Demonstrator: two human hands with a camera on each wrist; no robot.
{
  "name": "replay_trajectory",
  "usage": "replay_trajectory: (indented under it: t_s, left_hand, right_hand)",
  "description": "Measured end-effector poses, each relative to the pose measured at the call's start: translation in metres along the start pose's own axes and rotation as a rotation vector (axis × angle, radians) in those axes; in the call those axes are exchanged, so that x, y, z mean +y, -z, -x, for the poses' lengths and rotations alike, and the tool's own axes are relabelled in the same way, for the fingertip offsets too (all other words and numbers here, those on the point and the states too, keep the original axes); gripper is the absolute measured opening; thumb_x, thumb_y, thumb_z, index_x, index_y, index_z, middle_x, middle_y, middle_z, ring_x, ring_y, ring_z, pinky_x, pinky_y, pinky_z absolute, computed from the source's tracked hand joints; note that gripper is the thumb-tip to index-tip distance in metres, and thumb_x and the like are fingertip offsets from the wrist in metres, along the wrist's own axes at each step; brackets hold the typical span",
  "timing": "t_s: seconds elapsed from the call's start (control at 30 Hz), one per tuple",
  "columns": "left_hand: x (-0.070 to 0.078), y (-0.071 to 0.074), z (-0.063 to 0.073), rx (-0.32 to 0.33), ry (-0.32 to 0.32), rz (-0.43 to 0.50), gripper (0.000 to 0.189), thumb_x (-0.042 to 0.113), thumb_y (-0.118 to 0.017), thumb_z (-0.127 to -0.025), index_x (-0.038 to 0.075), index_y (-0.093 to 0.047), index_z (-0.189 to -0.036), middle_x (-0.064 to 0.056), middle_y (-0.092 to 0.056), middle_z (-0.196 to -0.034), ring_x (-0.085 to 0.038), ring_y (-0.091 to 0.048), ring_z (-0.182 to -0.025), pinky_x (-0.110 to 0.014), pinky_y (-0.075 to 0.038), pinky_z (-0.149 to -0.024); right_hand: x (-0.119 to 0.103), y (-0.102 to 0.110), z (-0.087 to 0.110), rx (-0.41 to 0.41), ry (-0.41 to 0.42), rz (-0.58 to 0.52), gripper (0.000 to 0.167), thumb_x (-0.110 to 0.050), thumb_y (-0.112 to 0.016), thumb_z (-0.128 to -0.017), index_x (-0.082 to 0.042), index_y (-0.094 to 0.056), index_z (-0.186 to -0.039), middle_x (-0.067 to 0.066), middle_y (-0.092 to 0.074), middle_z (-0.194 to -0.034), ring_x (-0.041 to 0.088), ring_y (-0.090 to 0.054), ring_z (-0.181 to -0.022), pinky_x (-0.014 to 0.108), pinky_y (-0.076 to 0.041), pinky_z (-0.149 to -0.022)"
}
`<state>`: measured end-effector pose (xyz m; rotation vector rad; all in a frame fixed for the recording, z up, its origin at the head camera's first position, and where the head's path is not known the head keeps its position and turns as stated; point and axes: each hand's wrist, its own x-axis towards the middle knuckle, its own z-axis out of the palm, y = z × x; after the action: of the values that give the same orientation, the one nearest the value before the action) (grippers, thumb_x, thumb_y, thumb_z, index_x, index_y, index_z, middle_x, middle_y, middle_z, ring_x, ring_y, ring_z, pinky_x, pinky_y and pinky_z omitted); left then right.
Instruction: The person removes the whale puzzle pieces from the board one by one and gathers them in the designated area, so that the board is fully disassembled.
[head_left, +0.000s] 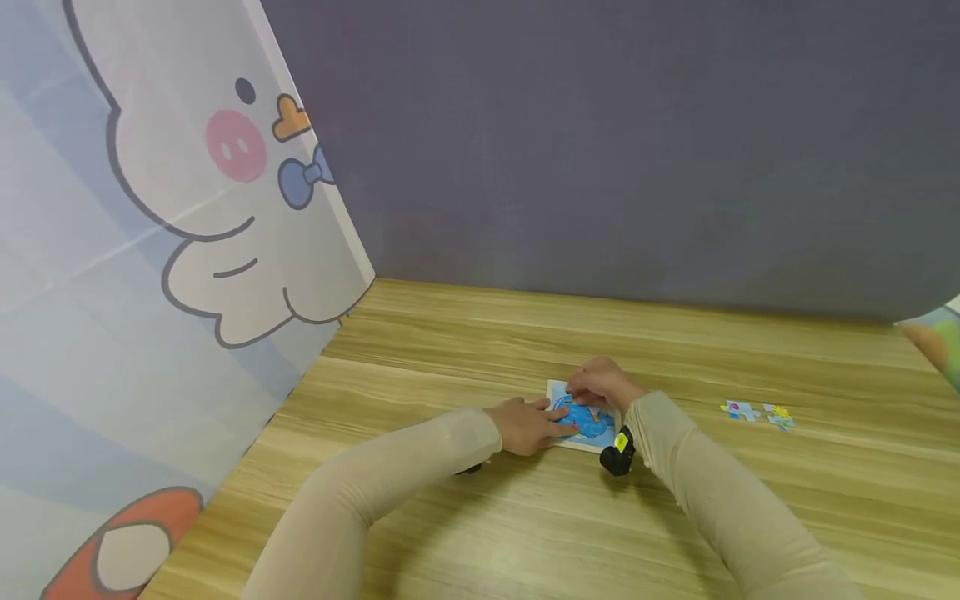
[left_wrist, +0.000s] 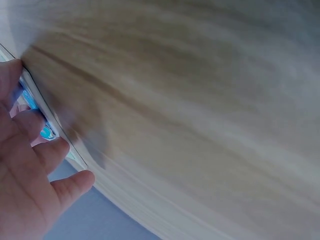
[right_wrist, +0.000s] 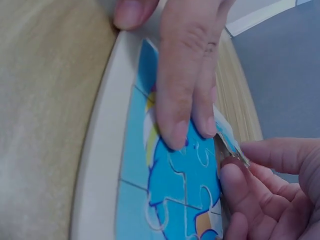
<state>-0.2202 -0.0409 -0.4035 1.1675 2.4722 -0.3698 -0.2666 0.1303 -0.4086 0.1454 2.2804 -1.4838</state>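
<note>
Puzzle (head_left: 596, 426) lies under the left hand (head_left: 527, 425), fingers outstretched; the right hand (head_left: 603, 382) (at the far edge) pinches a piece (right_wrist: 228, 136).

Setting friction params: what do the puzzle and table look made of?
Puzzle: likely printed cardboard, smooth, perhaps slightly glossy; thin and flat, with pale highlights along the curved cut lines.
Table: wood or wood-look laminate, satin; streaky grain and a soft pale sheen. Which one, I can't tell.

- left arm (head_left: 408, 457) bent at the elbow, coming in from left of the puzzle (head_left: 594, 427)
- left hand (head_left: 525, 427) palm-down, fingers kinda spread, fingertips on the puzzle
- right arm (head_left: 727, 496) angling in from puzzle's near right
- right hand (head_left: 604, 383) over puzzle's far side, pinching
</note>
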Motion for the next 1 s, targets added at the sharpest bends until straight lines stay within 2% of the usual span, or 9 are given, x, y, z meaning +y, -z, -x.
replay_trajectory:
  t_s: [0.17,0.43,0.6,0.8,1.0]
  left_hand:
    - [0.002,0.000,-0.001,0.013,-0.009,-0.024,0.049,0.034,-0.037,-0.104,0.039,-0.025,-0.151,0.008,-0.019,-0.157,-0.019,-0.022,-0.143,-0.043,-0.032,-0.108]
    - [0.002,-0.002,-0.004,0.019,0.003,-0.006,0.049,0.033,-0.038,-0.104,0.038,-0.026,-0.152,0.007,-0.020,-0.157,-0.019,-0.022,-0.143,-0.044,-0.032,-0.108]
    - [0.001,-0.003,-0.004,0.013,0.010,0.009,0.049,0.033,-0.038,-0.104,0.038,-0.026,-0.151,0.007,-0.020,-0.157,-0.019,-0.022,-0.143,-0.045,-0.031,-0.109]
    - [0.001,-0.002,-0.004,0.006,0.015,0.018,0.049,0.033,-0.038,-0.104,0.038,-0.025,-0.152,0.008,-0.019,-0.158,-0.018,-0.021,-0.143,-0.045,-0.030,-0.109]
    - [0.001,-0.001,-0.004,0.010,0.017,0.016,0.049,0.034,-0.039,-0.104,0.039,-0.026,-0.151,0.008,-0.019,-0.158,-0.019,-0.021,-0.143,-0.046,-0.029,-0.109]
  right_hand:
    - [0.000,-0.002,0.001,-0.002,0.002,0.047,0.027,0.004,-0.065,-0.085,0.011,-0.062,-0.111,0.000,-0.065,-0.067,0.009,-0.059,-0.053,0.023,-0.050,-0.054]
    - [-0.003,-0.003,-0.001,-0.001,-0.030,0.033,0.032,0.001,-0.062,-0.088,0.009,-0.060,-0.118,-0.001,-0.062,-0.065,0.009,-0.057,-0.053,0.024,-0.048,-0.054]
    - [-0.001,0.001,-0.001,-0.032,0.017,0.006,0.034,-0.001,-0.060,-0.089,0.008,-0.058,-0.122,0.000,-0.061,-0.064,0.010,-0.058,-0.056,0.024,-0.048,-0.054]
    - [0.004,0.011,0.000,-0.083,0.072,-0.041,0.033,-0.003,-0.059,-0.091,0.009,-0.057,-0.122,0.002,-0.062,-0.072,0.011,-0.060,-0.061,0.025,-0.051,-0.057]
    - [0.010,0.020,0.000,-0.109,0.127,-0.033,0.032,-0.005,-0.057,-0.093,0.010,-0.056,-0.121,0.001,-0.063,-0.078,0.011,-0.060,-0.066,0.026,-0.052,-0.061]
